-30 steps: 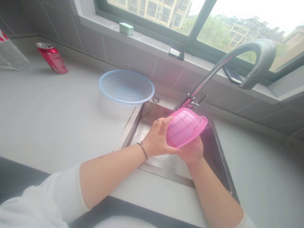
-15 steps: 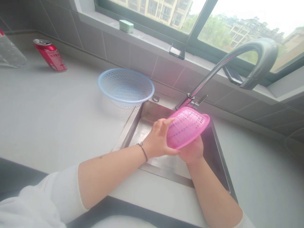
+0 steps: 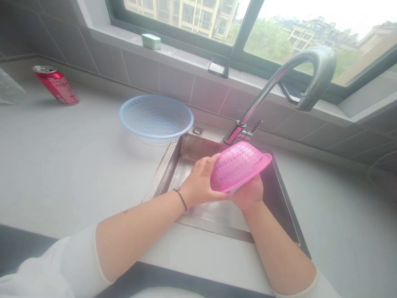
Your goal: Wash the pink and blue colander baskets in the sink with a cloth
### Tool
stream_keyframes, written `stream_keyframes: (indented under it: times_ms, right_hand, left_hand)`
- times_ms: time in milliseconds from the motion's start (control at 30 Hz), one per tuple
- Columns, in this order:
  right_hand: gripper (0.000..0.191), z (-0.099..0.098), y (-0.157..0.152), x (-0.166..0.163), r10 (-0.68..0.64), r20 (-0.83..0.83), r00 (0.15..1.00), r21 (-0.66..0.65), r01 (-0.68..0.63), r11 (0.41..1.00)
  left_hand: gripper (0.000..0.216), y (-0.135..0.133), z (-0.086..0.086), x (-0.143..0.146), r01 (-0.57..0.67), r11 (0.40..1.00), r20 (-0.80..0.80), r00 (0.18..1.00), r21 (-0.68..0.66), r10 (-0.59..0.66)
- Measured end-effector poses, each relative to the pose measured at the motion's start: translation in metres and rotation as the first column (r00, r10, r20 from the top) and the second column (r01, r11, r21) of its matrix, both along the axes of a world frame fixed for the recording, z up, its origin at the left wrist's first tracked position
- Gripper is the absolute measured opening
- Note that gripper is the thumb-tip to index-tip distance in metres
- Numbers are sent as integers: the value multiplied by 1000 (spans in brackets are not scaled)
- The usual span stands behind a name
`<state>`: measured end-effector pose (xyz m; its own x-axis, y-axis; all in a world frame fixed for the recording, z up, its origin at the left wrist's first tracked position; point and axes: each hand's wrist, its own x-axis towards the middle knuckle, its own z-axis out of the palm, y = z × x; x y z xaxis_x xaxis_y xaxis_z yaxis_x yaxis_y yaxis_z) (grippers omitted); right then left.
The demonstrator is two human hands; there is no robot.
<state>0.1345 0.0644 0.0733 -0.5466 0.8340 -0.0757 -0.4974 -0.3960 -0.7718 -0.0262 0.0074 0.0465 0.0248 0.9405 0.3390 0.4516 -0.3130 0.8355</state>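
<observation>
A pink plastic basket [image 3: 237,165] with a holed wall is held tilted above the sink, its underside up and its open side facing down and toward me. My left hand [image 3: 203,178] grips its left side, thumb along the rim and fingers on the outer wall. From below, my right hand [image 3: 249,194] reaches in under the rim; the basket hides its fingers. A small pale patch shows at the rim between the hands, too little to identify. Beneath both hands lies the stainless steel sink [image 3: 176,165], with the curved faucet [image 3: 263,91] behind it.
A light blue basket [image 3: 155,134] stands on the counter by the sink's back left corner. Farther left are a red can [image 3: 57,85] and a clear plastic bottle [image 3: 9,89], partly cut off. A pale green block [image 3: 151,41] rests on the windowsill.
The pink basket has tipped a little, its rim now flatter and closer to level. Both hands keep their places on it. The whole view has shifted slightly.
</observation>
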Motion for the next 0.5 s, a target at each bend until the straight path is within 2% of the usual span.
stream_keyframes:
  times_ms: [167,233,367,433,500]
  right_hand:
    - [46,-8,-11,-14,124,148,981,23,-129,991]
    - [50,-6,-10,-12,124,117,985,10,-126,992]
    - [66,2,-4,-2,-6,-4,1000,-6,6,1000]
    - [65,4,-5,-2,15,6,1000,8,-15,1000]
    - [59,2,-8,-5,96,64,993,44,-99,994]
  left_hand:
    - [119,0,2,-1,-101,991,64,992,-82,107]
    - [115,0,4,-2,-99,991,54,993,-86,104]
    - [116,-2,5,1,-1,1000,33,999,1,1]
    - [118,-3,4,2,-4,1000,35,999,24,3]
    - [121,-3,3,2,-63,998,47,997,25,62]
